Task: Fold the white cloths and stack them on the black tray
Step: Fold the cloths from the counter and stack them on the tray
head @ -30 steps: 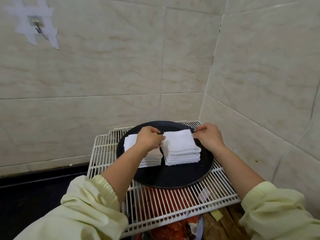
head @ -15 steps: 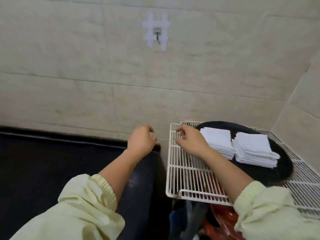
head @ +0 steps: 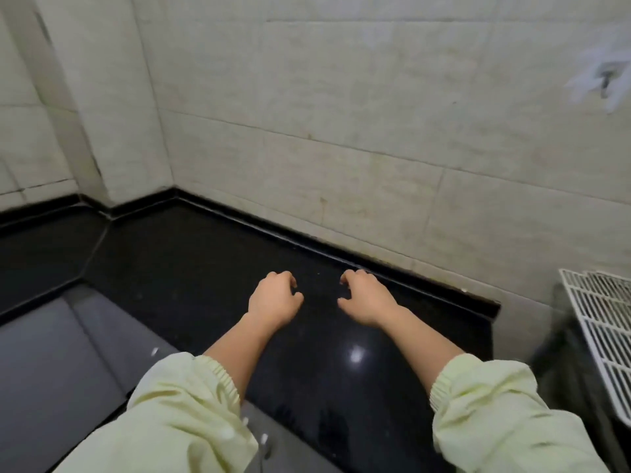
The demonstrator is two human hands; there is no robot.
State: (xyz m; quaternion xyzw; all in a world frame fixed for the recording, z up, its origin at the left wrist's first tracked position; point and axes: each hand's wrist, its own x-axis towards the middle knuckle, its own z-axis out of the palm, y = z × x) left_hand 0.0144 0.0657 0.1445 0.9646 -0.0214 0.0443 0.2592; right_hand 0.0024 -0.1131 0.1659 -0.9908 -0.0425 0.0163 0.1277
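Attention swings from tray to black countertop [head: 191,268]
Empty and loosely curled, left hand [head: 275,298] and right hand [head: 367,298] hover; tray out of view, next cloth likely sought

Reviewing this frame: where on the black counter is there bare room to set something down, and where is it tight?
Bare black counter lies left of the left hand up to the corner of the tiled wall, and between it and the right hand. Both hands hold nothing. It is tight at the right end, beside the wire rack.
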